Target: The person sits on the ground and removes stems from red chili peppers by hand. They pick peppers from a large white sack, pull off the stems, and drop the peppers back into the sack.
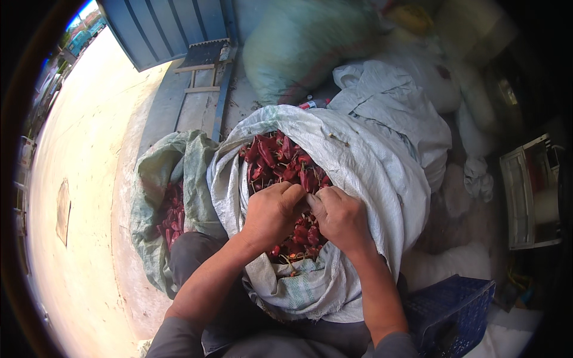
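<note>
My left hand [273,212] and my right hand [338,215] meet over the mouth of a white woven sack [380,165]. Fingers of both are curled in and the fingertips come together, with my right thumb near my left forefinger. Whatever lies between them is hidden by the hands. Dried red chili peppers [286,156], some with stems, fill the sack below and around my hands. The sack's rim is rolled outward, and it stands between my knees.
To the left is a greenish woven sack [197,183] holding more red chilies [172,215]. A large stuffed green sack [304,44] stands beyond, near a plastic bottle [313,104]. At right sits a blue plastic crate [452,308]. A blue metal door [165,27] borders the sunlit concrete [89,179].
</note>
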{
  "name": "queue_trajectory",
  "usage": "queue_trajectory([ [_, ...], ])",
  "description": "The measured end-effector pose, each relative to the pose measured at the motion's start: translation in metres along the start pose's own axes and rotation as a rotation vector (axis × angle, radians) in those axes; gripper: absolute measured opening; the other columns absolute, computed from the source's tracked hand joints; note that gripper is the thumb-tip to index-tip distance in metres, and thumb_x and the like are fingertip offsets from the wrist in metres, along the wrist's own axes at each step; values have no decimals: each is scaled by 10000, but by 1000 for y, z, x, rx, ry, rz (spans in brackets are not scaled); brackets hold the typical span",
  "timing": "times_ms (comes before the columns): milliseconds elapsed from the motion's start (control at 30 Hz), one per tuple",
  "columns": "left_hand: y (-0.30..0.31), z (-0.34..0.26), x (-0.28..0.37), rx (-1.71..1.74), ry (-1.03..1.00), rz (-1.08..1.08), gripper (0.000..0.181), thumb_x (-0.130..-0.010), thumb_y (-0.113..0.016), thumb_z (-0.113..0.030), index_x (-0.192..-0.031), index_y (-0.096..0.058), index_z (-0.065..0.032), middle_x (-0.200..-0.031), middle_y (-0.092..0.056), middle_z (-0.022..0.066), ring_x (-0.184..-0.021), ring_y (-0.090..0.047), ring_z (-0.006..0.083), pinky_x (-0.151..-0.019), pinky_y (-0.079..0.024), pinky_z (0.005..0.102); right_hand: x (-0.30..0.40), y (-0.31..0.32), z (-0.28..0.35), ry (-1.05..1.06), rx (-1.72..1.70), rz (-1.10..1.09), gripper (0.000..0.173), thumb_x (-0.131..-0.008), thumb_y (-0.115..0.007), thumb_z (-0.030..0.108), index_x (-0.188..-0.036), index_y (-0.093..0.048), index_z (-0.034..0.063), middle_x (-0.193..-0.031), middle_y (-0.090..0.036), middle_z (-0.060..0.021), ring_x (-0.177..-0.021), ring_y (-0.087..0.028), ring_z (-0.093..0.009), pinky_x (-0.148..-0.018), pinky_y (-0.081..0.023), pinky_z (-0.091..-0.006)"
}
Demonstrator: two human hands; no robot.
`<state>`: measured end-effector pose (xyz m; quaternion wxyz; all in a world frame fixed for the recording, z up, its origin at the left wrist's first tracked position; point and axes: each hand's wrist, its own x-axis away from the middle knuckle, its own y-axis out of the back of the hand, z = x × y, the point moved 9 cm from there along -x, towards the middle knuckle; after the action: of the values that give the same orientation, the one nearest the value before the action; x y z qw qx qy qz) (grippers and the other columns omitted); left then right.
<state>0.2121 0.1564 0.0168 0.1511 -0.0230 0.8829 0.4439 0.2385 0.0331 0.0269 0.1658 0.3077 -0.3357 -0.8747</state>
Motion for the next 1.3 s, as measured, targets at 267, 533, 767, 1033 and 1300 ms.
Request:
queue_trajectory([
  [267, -6, 2, 4, 511, 116, 100, 239, -768, -777, -31, -979, -668, -5, -819, -620, 109, -732, -629, 251, -670, -499, 355, 11, -9, -25, -373, -646, 14, 285, -1017, -576, 263, -844, -585, 37, -628, -522, -71, -561, -526, -157, -526, -425, -351],
  [533, 2, 2, 6, 483, 91, 49, 218, -767, -770, -36, -954, -660, -15, -805, -613, 102, -726, -629, 259, -649, -495, 362, 8, -15, -29, -455, -716, 86, 441, -1011, -586, 369, -753, -559, 13, -583, -502, -100, -539, -502, -153, -512, -412, -364],
  [767, 7, -6, 9, 176, -111, 9, 217, -769, -764, -64, -956, -659, -32, -756, -571, 102, -689, -599, 319, -595, -472, 416, -2, -6, -11, -150, -283, 117, 430, -968, -634, 321, -677, -544, 17, -622, -567, -192, -548, -594, -355, -494, -426, -423],
  [1033, 5, -5, 11, 423, -24, 16, 222, -746, -760, -24, -943, -660, -6, -761, -573, 104, -689, -602, 282, -614, -467, 369, 4, 7, 2, -163, -443, -43, 378, -960, -640, 196, -648, -505, 30, -552, -494, -119, -450, -503, -243, -456, -387, -377],
  [1300, -9, 21, 20, 1072, 368, 40, 117, -908, -690, -40, -1015, -642, -31, -773, -636, 47, -636, -604, 109, -545, -485, 263, 11, 11, -54, -471, -1841, -282, 421, -1028, -469, 468, -764, -497, 141, -579, -467, 21, -413, -286, -44, -369, -225, -215],
])
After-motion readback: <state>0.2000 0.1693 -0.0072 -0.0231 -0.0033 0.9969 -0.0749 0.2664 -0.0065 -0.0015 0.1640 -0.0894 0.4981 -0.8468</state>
